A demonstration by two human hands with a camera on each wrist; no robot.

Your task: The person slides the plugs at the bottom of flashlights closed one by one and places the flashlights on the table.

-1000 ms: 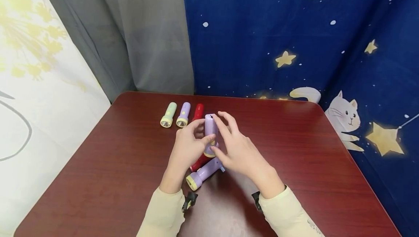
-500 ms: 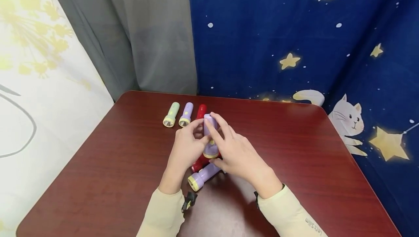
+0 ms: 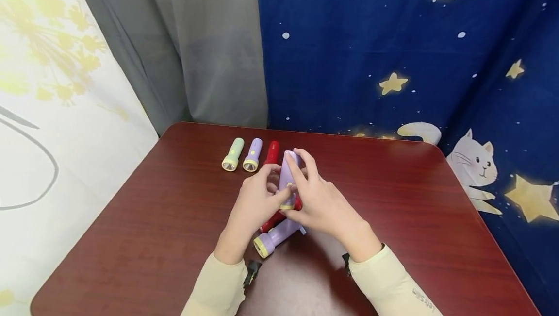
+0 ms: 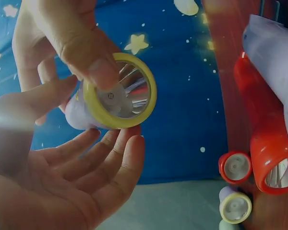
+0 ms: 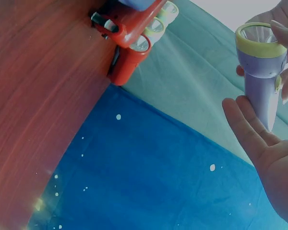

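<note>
L to R, there's grn flashlt point(image 3: 233, 155) + rear purple flashlt point(image 3: 253, 154) at back of tbl point(image 3: 157, 238), L hand point(image 3: 255, 199), rear red flashlt point(image 3: 272, 152), near red flashlt point(image 3: 272, 221), near purple flashlt point(image 3: 281, 232), held purple flashlt point(image 3: 287, 175) up off tbl, pinched by thumb + fingers of both hands, then R hand point(image 3: 324, 204), thumb at lens point(image 4: 138, 96).

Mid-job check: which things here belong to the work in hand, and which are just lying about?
Apparently in the job:
- held purple flashlight
- left hand and right hand, both holding it

Lying on the table, not being handled:
- near purple flashlight
- near red flashlight
- back row: green flashlight, back purple flashlight, back red flashlight
</note>
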